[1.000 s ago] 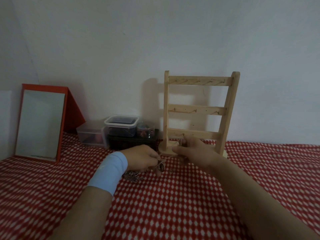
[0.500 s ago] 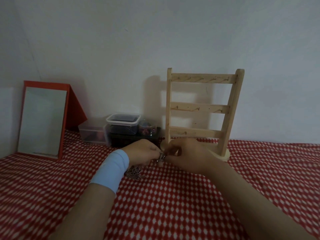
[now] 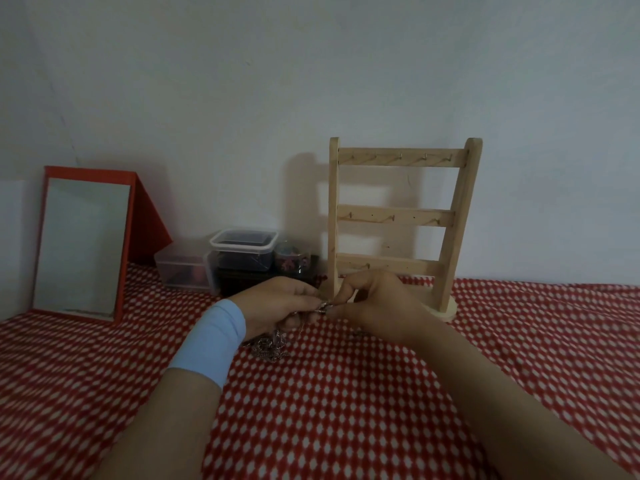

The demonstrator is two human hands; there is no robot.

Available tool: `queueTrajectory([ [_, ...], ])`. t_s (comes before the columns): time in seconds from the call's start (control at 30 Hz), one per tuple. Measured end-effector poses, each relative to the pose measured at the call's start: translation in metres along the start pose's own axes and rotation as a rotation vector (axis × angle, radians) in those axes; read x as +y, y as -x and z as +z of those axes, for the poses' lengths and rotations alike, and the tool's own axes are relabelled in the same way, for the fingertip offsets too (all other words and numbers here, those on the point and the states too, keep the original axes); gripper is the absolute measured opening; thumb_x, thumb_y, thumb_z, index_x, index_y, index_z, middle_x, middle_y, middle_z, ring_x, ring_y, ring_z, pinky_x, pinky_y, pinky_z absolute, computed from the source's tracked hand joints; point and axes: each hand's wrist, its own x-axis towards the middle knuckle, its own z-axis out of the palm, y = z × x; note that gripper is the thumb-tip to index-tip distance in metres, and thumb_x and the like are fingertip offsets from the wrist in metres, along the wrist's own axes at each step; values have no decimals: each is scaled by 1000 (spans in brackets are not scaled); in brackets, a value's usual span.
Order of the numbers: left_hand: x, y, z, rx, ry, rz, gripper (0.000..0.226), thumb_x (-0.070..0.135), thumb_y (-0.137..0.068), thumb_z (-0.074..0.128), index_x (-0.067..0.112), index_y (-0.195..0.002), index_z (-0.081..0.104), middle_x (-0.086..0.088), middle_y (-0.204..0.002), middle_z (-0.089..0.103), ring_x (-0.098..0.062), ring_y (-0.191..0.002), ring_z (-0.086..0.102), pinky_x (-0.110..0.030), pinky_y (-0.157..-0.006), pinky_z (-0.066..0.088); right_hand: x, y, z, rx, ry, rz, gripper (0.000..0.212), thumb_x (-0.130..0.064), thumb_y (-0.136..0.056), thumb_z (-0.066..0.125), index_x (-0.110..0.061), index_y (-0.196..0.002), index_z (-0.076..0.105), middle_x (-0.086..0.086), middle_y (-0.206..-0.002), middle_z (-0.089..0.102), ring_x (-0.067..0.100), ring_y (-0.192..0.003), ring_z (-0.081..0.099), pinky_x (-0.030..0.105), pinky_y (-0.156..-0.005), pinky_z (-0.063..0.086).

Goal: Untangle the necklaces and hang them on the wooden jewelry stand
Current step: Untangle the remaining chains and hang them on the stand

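Fingertips of both hands meet over a small metal piece of the necklaces [image 3: 322, 306], just in front of the wooden jewelry stand's [image 3: 401, 216] left post. The left hand [image 3: 277, 306], with a pale blue band [image 3: 211, 341] on its wrist, pinches the chain from one side; the right hand [image 3: 377, 306] pinches it from the other. What the fingers grip is too small and dim to make out beyond a glint of metal. More chain trails down beneath the left hand into a tangled heap lying on the red and white patterned cloth [image 3: 346, 410], partly hidden by the wrist. The stand is upright near the wall, its base partly covered by the right hand; its three rails carry small hooks, and nothing hangs on them. Left of the stand sit clear plastic boxes [image 3: 242, 251] whose contents are dark and unclear. Further left a red-framed mirror [image 3: 83, 244] leans back. Both forearms run out of the bottom edge.
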Motion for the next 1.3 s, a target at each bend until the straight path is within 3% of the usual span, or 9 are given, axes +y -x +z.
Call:
queueTrajectory([
  [0.17, 4, 3, -3, 19, -99, 30, 21, 14, -101, 48, 6, -109, 66, 4, -70, 65, -7, -47, 40, -18, -45, 31, -5, 1, -2, 67, -420, 237, 9, -10, -90, 74, -4, -83, 74, 5, -80, 75, 17, -63, 67, 28, -61, 57],
  [0.43, 1, -2, -3, 106, -411, -40, 18, 27, -96, 58, 17, -101, 72, 2, -77, 68, -11, -61, 53, -23, -62, 44, -2, -4, -10, 316, -985, 390, 25, -21, -108, 45, -5, -113, 63, 15, -105, 73, 27, -98, 70, 44, -94, 54],
  [0.57, 2, 0, -6, 174, -421, -31, 18, 24, -96, 55, 18, -98, 72, 5, -76, 66, -8, -69, 59, -22, -63, 47, -2, -8, -14, 424, -1024, 421, 20, -21, -109, 42, -10, -107, 58, 5, -78, 67, 22, -75, 64, 36, -75, 53],
  [0.63, 2, 1, -9, 188, -425, -52, 24, 25, -96, 55, 9, -98, 73, 4, -72, 62, -10, -68, 56, -23, -63, 43, -2, -8, -17, 424, -941, 422, 17, -21, -108, 43, -12, -99, 55, 1, -67, 53, 16, -58, 50, 32, -61, 46],
  [0.77, 2, 8, -18, 151, -399, -68, 21, 31, -95, 58, 16, -97, 73, 5, -77, 63, -10, -73, 58, -24, -70, 48, 0, -7, -22, 372, -225, 421, 12, -24, -104, 50, -16, -104, 59, -3, -74, 57, 11, -56, 51, 25, -50, 44],
  [0.97, 3, 11, -19, 39, -583, 37, 7, 40, -91, 65, 39, -95, 71, 20, -98, 67, 0, -96, 61, -28, -98, 47, 7, -6, -23, -21, 621, 454, 14, -34, -91, 68, -27, -100, 76, -12, -96, 68, 8, -86, 65, 32, -82, 60],
  [1.07, 4, 8, -11, 29, -549, 64, 12, 36, -94, 61, 34, -96, 73, 16, -95, 69, 0, -87, 62, -22, -86, 50, 0, -5, -18, -271, 868, 501, 26, -38, -84, 75, -28, -108, 74, -6, -109, 70, 15, -100, 65, 40, -93, 57],
  [1.17, 6, 7, -6, 33, -545, 84, 19, 33, -98, 56, 32, -93, 74, 9, -85, 69, -2, -67, 56, -18, -67, 46, -9, -5, -15, -232, 849, 369, 42, -20, -86, 73, -34, -125, 68, -6, -133, 58, 18, -115, 59, 37, -97, 54],
  [1.3, 6, 8, -8, 49, -548, 102, 20, 33, -100, 52, 33, -94, 71, 9, -80, 68, 1, -55, 56, -19, -65, 46, -18, -3, -7, -132, 283, 177, 34, -27, -95, 66, -34, -129, 67, -11, -133, 63, 4, -111, 60, 19, -93, 49],
])
